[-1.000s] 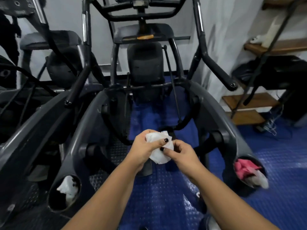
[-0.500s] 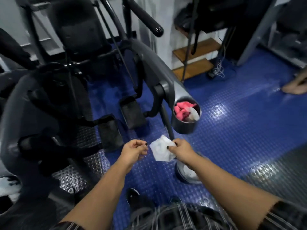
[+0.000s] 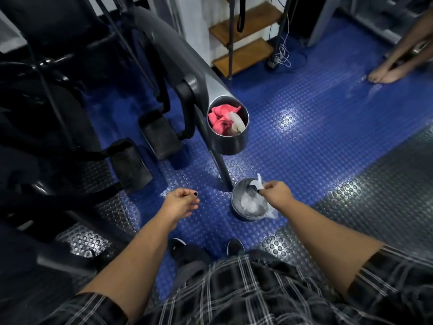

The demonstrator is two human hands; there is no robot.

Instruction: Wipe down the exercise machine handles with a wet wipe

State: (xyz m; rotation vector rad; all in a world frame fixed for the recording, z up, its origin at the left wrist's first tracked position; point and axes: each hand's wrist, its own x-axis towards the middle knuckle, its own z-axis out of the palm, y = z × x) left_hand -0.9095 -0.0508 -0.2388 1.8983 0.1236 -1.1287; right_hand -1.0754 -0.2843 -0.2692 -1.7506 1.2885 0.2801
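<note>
The fingers of the right hand (image 3: 277,193) pinch a white wipe (image 3: 259,182) just above a small metal bin (image 3: 246,216) of crumpled wipes on the blue floor (image 3: 304,137). The left hand (image 3: 180,204) hovers beside it, fingers loosely curled, holding nothing.

A crumpled white wet wipe (image 3: 258,181) pokes up from the fingertips of the right hand (image 3: 277,192), pinched just above a round metal bin (image 3: 234,204) of used wipes on the blue floor. The grey-framed exercise machine (image 3: 178,50) with black pedals stands to the left.
</note>
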